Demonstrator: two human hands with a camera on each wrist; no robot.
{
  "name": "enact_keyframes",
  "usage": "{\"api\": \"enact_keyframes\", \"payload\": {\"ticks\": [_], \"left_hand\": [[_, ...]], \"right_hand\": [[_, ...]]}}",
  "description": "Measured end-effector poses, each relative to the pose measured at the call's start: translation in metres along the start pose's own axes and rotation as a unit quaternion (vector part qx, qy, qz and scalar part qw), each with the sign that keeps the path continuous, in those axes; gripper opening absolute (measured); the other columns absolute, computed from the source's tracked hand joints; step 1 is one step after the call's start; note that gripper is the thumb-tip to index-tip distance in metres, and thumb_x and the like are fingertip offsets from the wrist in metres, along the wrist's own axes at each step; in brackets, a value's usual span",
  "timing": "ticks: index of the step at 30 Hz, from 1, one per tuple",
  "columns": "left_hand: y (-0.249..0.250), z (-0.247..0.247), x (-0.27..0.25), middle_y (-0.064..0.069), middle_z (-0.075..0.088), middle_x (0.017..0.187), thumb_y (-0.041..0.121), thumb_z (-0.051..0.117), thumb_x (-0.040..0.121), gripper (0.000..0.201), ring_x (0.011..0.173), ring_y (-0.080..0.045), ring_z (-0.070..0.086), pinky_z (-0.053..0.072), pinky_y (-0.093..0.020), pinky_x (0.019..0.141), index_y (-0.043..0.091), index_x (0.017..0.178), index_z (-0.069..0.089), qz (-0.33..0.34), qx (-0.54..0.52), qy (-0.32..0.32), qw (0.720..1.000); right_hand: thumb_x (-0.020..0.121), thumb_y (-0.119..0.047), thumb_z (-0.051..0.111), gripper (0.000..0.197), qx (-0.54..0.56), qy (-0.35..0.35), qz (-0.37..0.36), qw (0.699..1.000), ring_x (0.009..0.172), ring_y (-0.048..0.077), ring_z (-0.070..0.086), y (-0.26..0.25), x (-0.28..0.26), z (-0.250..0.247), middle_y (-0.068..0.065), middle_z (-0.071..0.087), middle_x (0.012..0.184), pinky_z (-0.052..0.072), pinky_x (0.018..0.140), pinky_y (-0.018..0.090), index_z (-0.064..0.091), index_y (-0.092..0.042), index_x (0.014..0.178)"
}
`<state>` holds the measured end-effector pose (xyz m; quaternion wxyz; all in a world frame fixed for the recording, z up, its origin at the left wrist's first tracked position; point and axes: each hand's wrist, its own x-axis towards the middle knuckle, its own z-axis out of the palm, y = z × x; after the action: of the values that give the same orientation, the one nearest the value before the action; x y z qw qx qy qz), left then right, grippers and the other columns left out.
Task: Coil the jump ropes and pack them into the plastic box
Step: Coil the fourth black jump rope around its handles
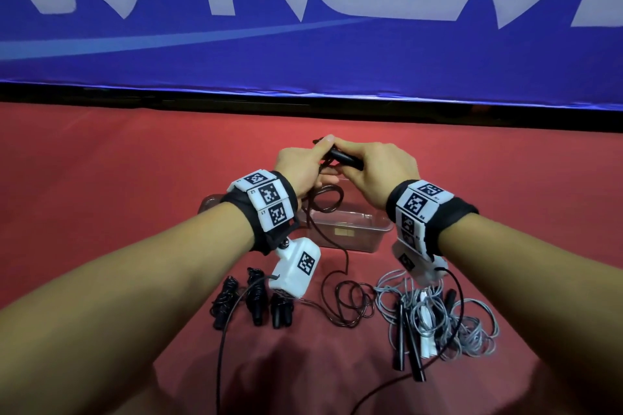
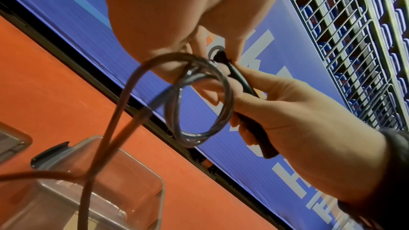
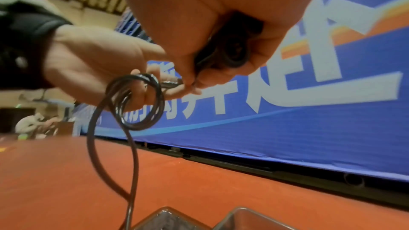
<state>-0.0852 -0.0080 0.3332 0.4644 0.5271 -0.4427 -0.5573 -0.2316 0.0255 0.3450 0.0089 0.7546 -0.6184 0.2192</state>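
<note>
A: What are the hands doing?

B: Both are raised above the clear plastic box [image 1: 350, 229], which is sitting on the red bench [image 1: 101, 178]. The right hand [image 1: 384, 172] is wrapping its grip around a pair of black handles [image 1: 347, 160]. The left hand [image 1: 300, 168] is pinching the dark rope [image 2: 199, 97] where a few small loops are hanging under the handles.

A: Where is the remaining rope lying?

B: It is trailing down past the box to a loose pile [image 1: 354, 303] on the bench. Three bundled black ropes [image 1: 253, 296] are lying to the left, and a grey tangle [image 1: 438, 310] to the right.

A: How should the coiling go?

B: I would judge that the loops should be staying even in size and stacked flat. The left fingers should be trapping each new turn against the handles while slack is feeding up without kinks. Pulling too hard is likely dragging the pile into the neighbouring tangle.
</note>
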Motion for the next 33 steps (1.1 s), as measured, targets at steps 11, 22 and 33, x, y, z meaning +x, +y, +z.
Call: {"api": "enact_keyframes", "payload": {"ticks": [11, 22, 33], "left_hand": [[-0.007, -0.014, 0.007, -0.004, 0.068, 0.065, 0.038, 0.062, 0.098, 0.032, 0.05, -0.012, 0.06, 0.054, -0.032, 0.068, 0.016, 0.078, 0.073, 0.064, 0.048, -0.007, 0.997], [0.011, -0.012, -0.007, 0.008, 0.064, 0.056, 0.045, 0.052, 0.103, 0.036, 0.047, -0.004, 0.059, 0.046, -0.013, 0.048, 0.012, 0.1, 0.067, 0.049, 0.039, -0.07, 0.996], [0.007, -0.008, -0.007, 0.003, 0.066, 0.06, 0.04, 0.056, 0.102, 0.043, 0.053, -0.019, 0.069, 0.049, -0.022, 0.054, 0.001, 0.094, 0.071, 0.055, 0.057, -0.039, 0.996]], "right_hand": [[0.093, -0.029, 0.07, 0.074, 0.376, -0.135, 0.098, 0.912, 0.053, 0.002, 0.055, -0.007, 0.003, 0.009, -0.005, 0.059, 0.081, 0.046, 0.052, 0.02, 0.031, -0.035, 0.155], [0.097, -0.011, 0.063, 0.052, 0.463, -0.099, 0.069, 0.878, 0.052, 0.016, 0.048, -0.002, 0.001, 0.0, -0.015, 0.061, 0.056, 0.042, 0.042, 0.019, 0.051, -0.028, 0.144], [0.096, -0.028, 0.058, 0.053, 0.157, 0.012, 0.011, 0.988, 0.08, 0.022, 0.067, 0.015, 0.007, 0.003, -0.005, 0.075, 0.097, 0.053, 0.074, 0.033, 0.046, -0.054, 0.14]]}}
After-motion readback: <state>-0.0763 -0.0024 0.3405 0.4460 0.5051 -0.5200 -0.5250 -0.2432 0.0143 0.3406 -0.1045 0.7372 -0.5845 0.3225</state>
